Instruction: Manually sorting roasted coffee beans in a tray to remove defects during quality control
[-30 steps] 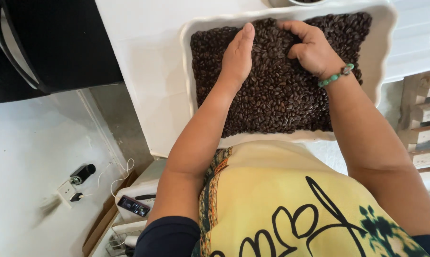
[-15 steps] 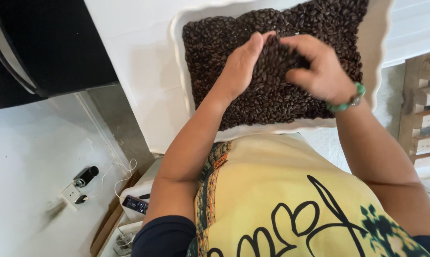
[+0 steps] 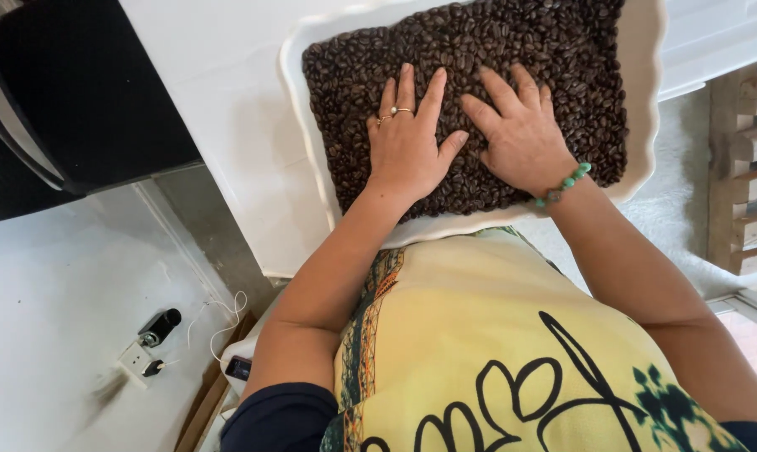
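Dark roasted coffee beans [image 3: 512, 50] filling white scalloped tray [image 3: 646, 100]; left hand [image 3: 408, 142] and right hand [image 3: 520, 134] pressing flat, fingers spread, levelling layer; calling for even sweeps.

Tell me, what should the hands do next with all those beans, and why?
Probably sweep both palms gently outward. The left hand and right hand lie flat, side by side, on the dark coffee beans in the white tray. The fingers are spread and hold nothing, so a slow outward stroke would likely smooth the layer without pushing beans over the low rim.
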